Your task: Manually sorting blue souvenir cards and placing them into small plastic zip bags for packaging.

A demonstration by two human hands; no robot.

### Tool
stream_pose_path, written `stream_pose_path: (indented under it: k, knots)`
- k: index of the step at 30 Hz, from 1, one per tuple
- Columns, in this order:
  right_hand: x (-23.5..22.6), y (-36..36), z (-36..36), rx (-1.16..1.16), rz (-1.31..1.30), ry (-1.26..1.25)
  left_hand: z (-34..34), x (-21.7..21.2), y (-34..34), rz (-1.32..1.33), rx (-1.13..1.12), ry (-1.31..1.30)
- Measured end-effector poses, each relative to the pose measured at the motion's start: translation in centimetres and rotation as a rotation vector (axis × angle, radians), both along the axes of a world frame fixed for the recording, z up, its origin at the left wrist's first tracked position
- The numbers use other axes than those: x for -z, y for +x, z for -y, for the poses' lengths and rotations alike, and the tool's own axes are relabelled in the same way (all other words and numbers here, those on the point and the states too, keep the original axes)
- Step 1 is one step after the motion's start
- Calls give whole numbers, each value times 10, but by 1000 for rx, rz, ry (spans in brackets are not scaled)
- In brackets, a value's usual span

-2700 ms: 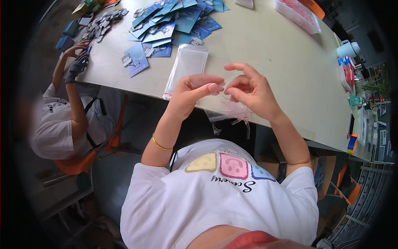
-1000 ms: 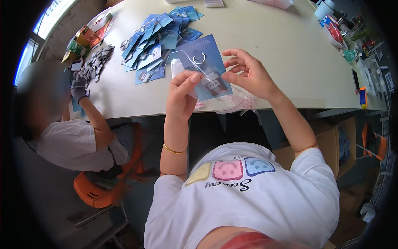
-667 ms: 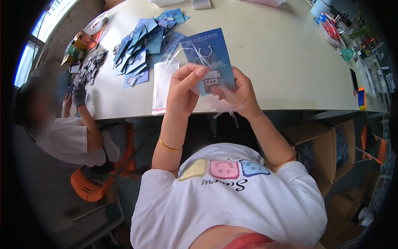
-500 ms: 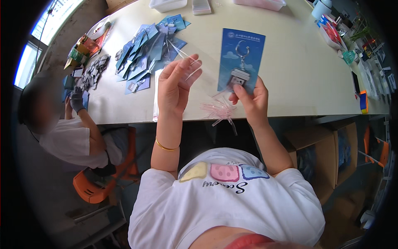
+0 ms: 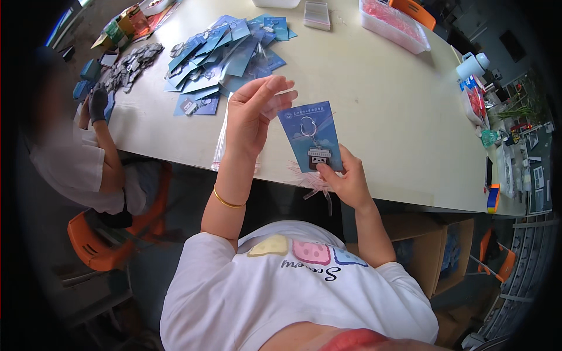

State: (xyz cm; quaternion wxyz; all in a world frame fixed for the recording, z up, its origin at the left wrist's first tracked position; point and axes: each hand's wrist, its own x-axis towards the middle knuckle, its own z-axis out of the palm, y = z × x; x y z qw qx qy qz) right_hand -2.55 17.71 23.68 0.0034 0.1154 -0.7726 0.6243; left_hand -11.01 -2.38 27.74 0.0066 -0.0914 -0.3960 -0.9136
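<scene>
My right hand (image 5: 351,182) grips a blue printed card (image 5: 328,123) by its lower edge, thumb on the front. On the card lies a keychain (image 5: 318,155) with a metal ring and a small house-shaped charm. My left hand (image 5: 249,114), to the left of the card, pinches a clear plastic bag (image 5: 273,107); most of the bag is too see-through to make out. The card's upper left corner is close to the left fingertips, and whether it is inside the bag I cannot tell. Below the left hand, a stack of clear bags (image 5: 221,146) lies at the table edge.
A heap of carded keychains (image 5: 216,55) covers the table's far left, beside a pile of grey charms (image 5: 133,65). Thin clear strips (image 5: 316,184) hang over the near edge. A white tub (image 5: 395,26) stands at the back. On the left, a co-worker's gloved hand (image 5: 98,104) is busy.
My right hand has brought the card left and lower, tilting it toward my left hand. The left hand keeps its pinch on the bag. The whole view has shifted.
</scene>
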Motion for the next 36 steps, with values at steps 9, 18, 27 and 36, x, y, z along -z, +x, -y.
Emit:
stream_pose_path:
  k: [9, 18, 27, 36]
  knots:
    - [-11, -9, -5, -193, 38, -34, 23, 4, -7, -54, -58, -147]
    - [-20, -15, 5, -222, 253, -279, 5, 6, 16, -34, 121, -342]
    - [-13, -14, 14, -138, 155, -447, -7, 9, 14, 81, 47, -148]
    - [-2, -18, 19, 66, -63, -442, -27, 17, 30, 157, 177, -189]
